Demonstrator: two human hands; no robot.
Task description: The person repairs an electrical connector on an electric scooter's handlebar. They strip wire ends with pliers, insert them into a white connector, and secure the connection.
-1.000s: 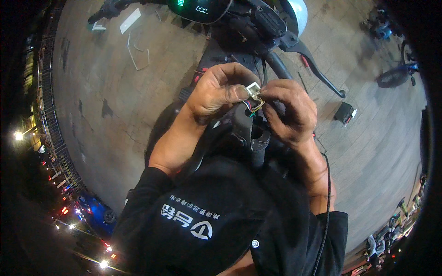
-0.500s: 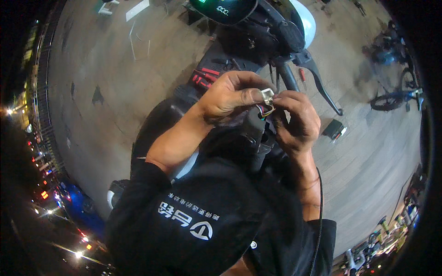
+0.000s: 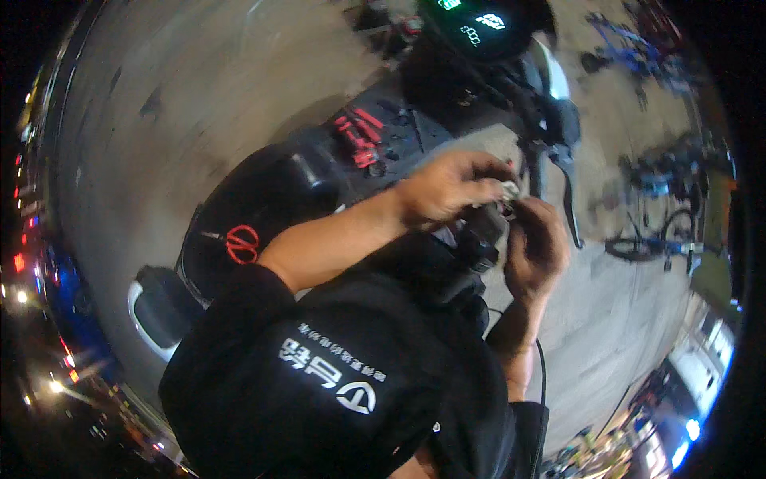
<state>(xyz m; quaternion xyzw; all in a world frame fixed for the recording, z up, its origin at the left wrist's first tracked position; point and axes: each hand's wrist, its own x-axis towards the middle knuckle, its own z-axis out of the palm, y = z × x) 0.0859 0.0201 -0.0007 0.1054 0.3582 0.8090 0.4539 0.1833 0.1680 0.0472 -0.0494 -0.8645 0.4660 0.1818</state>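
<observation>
A small white plug connector (image 3: pixel 509 190) is pinched between the thumb and fingers of my left hand (image 3: pixel 455 188). My right hand (image 3: pixel 538 243) closes in from the other side, its fingertips against the connector's lower edge; motion blur hides exactly how they grip. Directly below the connector is a dark blocky part (image 3: pixel 483 235) that I cannot make out. Both hands are over an electric scooter, beside its black brake lever (image 3: pixel 569 203) and behind its lit dashboard (image 3: pixel 483 28).
Red-handled tools (image 3: pixel 363 136) lie on the scooter's footboard, left of my hands. A red coil (image 3: pixel 241 244) is on the black seat (image 3: pixel 239 188). The rear box (image 3: pixel 163 311) is at lower left. A bicycle (image 3: pixel 646 243) stands on the paving at right.
The view has turned, so the scooter and my hands appear shifted to the right. Both hands stay at the connector. Coloured wires seen under it before are now blurred or hidden.
</observation>
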